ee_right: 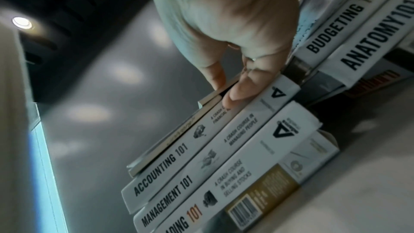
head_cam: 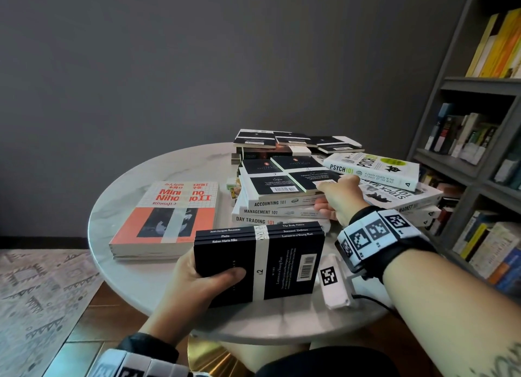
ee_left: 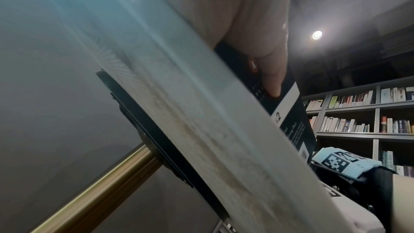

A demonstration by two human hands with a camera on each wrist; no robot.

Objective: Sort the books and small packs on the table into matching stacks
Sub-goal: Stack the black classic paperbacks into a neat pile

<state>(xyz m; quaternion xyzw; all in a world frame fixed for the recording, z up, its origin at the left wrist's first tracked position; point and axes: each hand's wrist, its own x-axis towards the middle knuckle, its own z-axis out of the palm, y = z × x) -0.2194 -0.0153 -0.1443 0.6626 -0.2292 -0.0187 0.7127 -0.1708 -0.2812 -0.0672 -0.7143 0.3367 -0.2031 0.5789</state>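
Black-covered slim paperbacks [head_cam: 259, 261], three of them with a cream band across, sit stacked in my left hand [head_cam: 197, 278]; my thumb [head_cam: 228, 275] lies curled over the top cover and the rest of the hand wraps the stack's near-left corner, holding it over the near part of the pale marble tabletop [head_cam: 135, 168]. From the left wrist view my thumb [ee_left: 272, 77] presses on the dark cover just past the tabletop edge. My right hand [head_cam: 339, 199] reaches to the pile of white "101" books [head_cam: 270, 211], where Accounting sits on Management and that on Day Trading. My fingers [ee_right: 241, 89] are pinching the corner of a thin black paperback [head_cam: 308, 179] lying on top of Accounting 101, thumb above and fingers beneath it. Beside that one lies another thin black paperback [head_cam: 270, 183], and more of the same kind [head_cam: 282, 139] are heaped behind them at the far edge. Psych 101 [head_cam: 372, 169] rests tilted on further white books to the right, touching my hand. A larger orange-and-white Japanese textbook [head_cam: 169, 218] lies flat on the left side, well apart from the pile. Near my right wrist a small white tagged device [head_cam: 332, 283] rests on the tabletop, and a bookshelf [head_cam: 479, 151] stands on the right.
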